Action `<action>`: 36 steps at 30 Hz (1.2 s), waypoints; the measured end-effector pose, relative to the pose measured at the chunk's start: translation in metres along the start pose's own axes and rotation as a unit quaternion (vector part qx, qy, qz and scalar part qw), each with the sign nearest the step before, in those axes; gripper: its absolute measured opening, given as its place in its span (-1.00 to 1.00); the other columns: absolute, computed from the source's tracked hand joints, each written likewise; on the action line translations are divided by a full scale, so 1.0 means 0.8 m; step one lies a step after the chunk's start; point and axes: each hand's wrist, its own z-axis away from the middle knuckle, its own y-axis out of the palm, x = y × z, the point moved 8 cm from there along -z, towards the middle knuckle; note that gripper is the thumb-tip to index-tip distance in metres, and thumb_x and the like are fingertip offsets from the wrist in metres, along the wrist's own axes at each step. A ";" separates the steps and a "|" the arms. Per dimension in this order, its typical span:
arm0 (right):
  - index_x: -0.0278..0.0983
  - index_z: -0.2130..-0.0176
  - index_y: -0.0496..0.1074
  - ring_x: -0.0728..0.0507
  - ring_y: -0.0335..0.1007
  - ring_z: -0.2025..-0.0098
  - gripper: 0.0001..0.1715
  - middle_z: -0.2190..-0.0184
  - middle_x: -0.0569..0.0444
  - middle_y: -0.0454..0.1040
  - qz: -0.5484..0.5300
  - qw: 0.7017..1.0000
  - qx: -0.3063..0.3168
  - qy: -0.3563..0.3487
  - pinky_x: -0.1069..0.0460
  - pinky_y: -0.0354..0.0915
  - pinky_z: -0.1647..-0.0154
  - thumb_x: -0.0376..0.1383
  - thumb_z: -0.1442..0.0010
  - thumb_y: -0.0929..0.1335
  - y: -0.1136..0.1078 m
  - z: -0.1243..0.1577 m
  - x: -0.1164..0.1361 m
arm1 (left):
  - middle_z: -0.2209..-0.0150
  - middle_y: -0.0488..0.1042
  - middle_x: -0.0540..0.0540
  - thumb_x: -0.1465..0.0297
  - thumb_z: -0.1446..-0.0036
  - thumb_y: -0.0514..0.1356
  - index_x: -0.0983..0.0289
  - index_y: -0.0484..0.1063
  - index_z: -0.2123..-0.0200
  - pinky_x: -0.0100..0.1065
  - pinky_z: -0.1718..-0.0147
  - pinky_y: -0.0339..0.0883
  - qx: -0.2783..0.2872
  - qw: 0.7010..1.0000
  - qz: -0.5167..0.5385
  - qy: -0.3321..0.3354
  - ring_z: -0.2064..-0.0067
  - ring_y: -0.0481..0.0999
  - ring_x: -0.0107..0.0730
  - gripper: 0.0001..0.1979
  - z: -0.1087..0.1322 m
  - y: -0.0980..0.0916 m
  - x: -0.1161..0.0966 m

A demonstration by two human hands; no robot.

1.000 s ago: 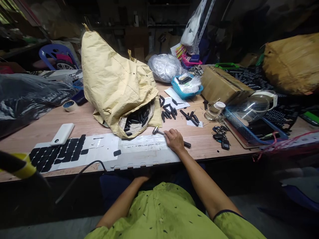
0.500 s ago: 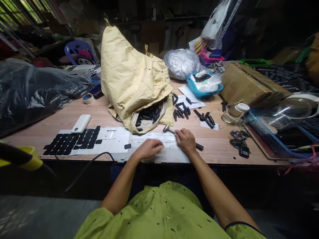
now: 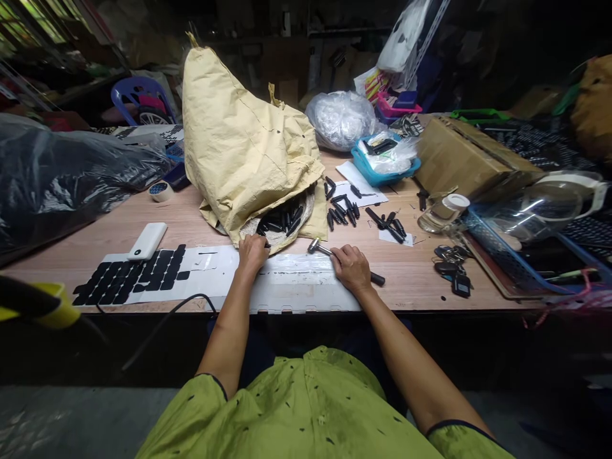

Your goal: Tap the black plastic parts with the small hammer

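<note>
My left hand [image 3: 252, 254] is at the front lip of a large cream sack [image 3: 243, 134], its fingers curled and partly hidden by the hand. Black elongated pieces [image 3: 287, 220] lie heaped in the sack's mouth, some right beside those fingertips; whether one is pinched I cannot make out. My right hand [image 3: 352, 268] is wrapped round the handle of a small hammer [image 3: 378, 279], which rests low over the table, its metal head pointing left. Between my hands lies a flat pale board [image 3: 301, 293] with clear film along its upper part.
On the left are a white power bank [image 3: 148, 241], a sheet of black stickers [image 3: 109, 280] and a tape roll [image 3: 161, 191]. Loose black pieces [image 3: 342, 210], keys [image 3: 452, 268], a glass jar [image 3: 442, 213], a blue basket [image 3: 540, 261] and a cardboard box [image 3: 463, 159] occupy the right.
My left hand has moved left and forward from above the board to the sack's mouth. My right hand keeps its hold on the hammer. The view has shifted slightly.
</note>
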 end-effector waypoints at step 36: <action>-0.16 -0.10 0.50 -0.15 0.46 0.17 -0.58 0.20 -0.02 0.53 -0.242 0.968 -0.065 0.032 -0.02 0.38 0.15 -0.24 -0.42 0.18 -0.049 0.040 0.034 | 0.27 0.52 0.07 0.28 -0.12 0.39 0.16 0.62 0.22 -0.15 0.01 0.28 0.029 0.954 0.219 0.202 0.10 0.40 -0.18 -0.84 0.052 0.061 -0.077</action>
